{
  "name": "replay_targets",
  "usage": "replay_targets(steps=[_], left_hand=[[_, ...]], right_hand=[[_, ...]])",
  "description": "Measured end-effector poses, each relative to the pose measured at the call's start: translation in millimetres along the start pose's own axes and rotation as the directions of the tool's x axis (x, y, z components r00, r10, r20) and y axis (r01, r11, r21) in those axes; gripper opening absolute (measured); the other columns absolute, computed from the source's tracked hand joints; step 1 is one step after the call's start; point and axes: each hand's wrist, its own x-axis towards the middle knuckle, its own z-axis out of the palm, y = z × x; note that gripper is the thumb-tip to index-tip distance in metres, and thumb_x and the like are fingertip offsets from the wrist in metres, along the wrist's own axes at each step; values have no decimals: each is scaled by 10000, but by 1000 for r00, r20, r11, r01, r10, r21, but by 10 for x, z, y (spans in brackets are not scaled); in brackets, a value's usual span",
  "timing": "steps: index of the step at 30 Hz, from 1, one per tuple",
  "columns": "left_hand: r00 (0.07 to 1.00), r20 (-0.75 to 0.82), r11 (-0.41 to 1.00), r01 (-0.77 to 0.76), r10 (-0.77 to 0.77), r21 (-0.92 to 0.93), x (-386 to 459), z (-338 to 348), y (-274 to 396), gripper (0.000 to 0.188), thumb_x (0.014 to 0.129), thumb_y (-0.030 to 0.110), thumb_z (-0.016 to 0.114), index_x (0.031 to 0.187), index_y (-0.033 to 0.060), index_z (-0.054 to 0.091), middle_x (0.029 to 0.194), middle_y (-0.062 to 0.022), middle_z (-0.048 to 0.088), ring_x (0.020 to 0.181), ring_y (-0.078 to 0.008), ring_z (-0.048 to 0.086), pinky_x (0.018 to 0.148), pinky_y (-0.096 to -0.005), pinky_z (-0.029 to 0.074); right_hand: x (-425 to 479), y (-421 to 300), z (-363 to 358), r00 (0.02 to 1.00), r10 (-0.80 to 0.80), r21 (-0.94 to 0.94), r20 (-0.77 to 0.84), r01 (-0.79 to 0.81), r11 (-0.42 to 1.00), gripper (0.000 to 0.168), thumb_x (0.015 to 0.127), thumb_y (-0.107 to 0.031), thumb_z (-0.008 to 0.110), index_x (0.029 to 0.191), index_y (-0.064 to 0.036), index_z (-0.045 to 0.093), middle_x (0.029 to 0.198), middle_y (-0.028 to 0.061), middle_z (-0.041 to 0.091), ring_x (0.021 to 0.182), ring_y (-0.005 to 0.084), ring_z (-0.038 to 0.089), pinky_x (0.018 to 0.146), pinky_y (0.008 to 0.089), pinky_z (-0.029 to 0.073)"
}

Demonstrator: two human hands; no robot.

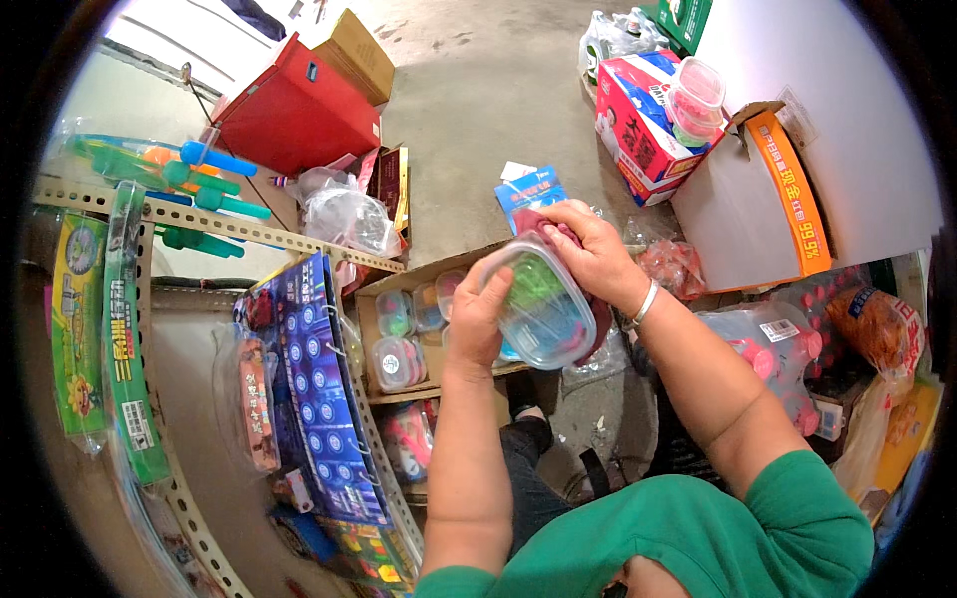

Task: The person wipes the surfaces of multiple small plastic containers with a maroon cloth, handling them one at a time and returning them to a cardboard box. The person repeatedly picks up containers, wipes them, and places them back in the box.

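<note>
My left hand point(477, 318) grips a lidded clear plastic container point(549, 310) by its near left side, thumb on the lid. Green, blue and pink contents show through the plastic. In my right hand point(598, 258) is a dark red cloth point(532, 221), pressed to the container's far right edge; some cloth hangs behind it. Below the hands is an open cardboard box point(415, 395) with similar small containers point(398, 363) in it, partly hidden by my left hand and arm. A blue printed package point(531, 193) lies just beyond the hands.
A perforated metal rack point(277, 238) with hanging toy packages point(321, 389) stands at left. Behind it is a red box point(303, 112). At right, two stacked containers point(695, 101) rest on a printed carton point(647, 127). Shrink-wrapped bottles point(770, 344) lie near my right arm.
</note>
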Motion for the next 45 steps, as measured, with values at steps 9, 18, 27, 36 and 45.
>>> replay_targets(steps=[9,18,27,36,45], left_hand=[[856,-506,947,-245,110,-209,132,-82,37,274,919,170,489,1113,-20,525,1032,-102,586,910,-197,585,803,-326,496],[916,-391,979,-157,94,-131,64,134,-28,521,878,234,571,1284,18,326,1185,-111,479,1025,-194,521,813,-294,465],[999,-16,933,-30,38,359,5,-2,85,446,812,221,666,1162,-20,535,1094,-125,582,1002,-155,531,850,-272,432],[871,-487,990,-115,62,-80,169,-860,24,459,838,338,629,1125,0,512,1038,-127,607,831,-211,638,665,-385,562],[489,-822,952,230,-294,-203,-9,-2709,-1073,442,822,395,637,1109,77,530,987,-94,591,768,-265,564,727,-406,460]], right_hand=[[-223,91,168,967,185,257,177,-227,939,360,894,-206,533,1179,12,513,1060,135,582,965,206,557,849,300,430],[-113,-90,8,870,469,628,154,-452,634,609,755,-74,660,1299,8,399,1209,86,520,1082,180,506,947,313,398],[-10,56,-422,874,395,390,285,-482,785,537,713,-5,668,1218,19,488,1084,83,595,954,141,570,857,284,451],[-105,-67,-64,903,396,502,168,-424,754,396,808,-77,643,1169,19,511,980,59,611,828,129,600,744,271,504],[-364,-395,-134,837,398,358,375,-527,771,480,776,-123,663,1201,20,491,1036,66,593,924,137,577,835,315,467]])
